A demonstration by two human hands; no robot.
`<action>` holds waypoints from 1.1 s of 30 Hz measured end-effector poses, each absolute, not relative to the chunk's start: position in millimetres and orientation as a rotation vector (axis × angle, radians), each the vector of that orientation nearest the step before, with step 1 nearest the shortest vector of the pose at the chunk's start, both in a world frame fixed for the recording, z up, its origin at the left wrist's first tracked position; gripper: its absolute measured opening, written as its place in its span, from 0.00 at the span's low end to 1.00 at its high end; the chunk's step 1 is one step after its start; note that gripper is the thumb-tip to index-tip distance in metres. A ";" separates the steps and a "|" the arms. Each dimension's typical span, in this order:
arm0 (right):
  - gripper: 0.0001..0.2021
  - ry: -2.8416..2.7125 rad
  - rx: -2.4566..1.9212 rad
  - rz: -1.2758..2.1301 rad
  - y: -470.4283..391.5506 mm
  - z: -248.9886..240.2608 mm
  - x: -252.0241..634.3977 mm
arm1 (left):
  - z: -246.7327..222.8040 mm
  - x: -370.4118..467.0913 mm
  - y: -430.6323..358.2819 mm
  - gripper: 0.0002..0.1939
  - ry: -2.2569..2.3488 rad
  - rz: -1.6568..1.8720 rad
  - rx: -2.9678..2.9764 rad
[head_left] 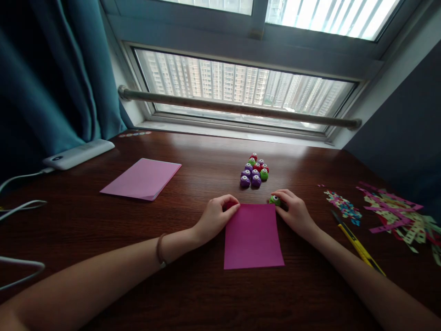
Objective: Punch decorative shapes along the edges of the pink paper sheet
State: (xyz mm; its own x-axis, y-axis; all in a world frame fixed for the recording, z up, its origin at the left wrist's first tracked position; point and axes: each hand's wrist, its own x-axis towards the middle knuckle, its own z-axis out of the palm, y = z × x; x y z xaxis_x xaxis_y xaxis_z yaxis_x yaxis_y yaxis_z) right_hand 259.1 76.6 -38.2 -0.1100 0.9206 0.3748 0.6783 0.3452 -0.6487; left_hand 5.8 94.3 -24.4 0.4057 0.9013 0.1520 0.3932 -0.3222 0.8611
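The magenta sheet (pixel 253 236) is pinched by the left hand (pixel 211 220), the green punch (pixel 274 200) by the right hand (pixel 296 215) — confetti (pixel 343 207) is piled, the sheet looks unpunched.

L hand (pixel 213 219) & R hand (pixel 295 212): ungloved; digits slim. L forearm (pixel 113 267) & R forearm (pixel 358 271): slender, uncovered in visible sect. L wrist fitted w/ 1x wristband (pixel 159 250): narrow, brown, loop-type, w/ sm. pale fastener (pixel 163 264) at lower edge; fastener detail too sm. to ID
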 end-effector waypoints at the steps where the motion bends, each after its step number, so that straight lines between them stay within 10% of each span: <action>1: 0.11 -1.825 -1.409 0.425 75.5 -37.9 257.7 | -25.2 5.6 94.7 0.09 1.133 0.848 1.881; 33: 0.16 -1.447 -1.278 0.688 60.9 -35.5 243.6 | -26.7 4.0 99.1 0.10 1.240 0.938 1.663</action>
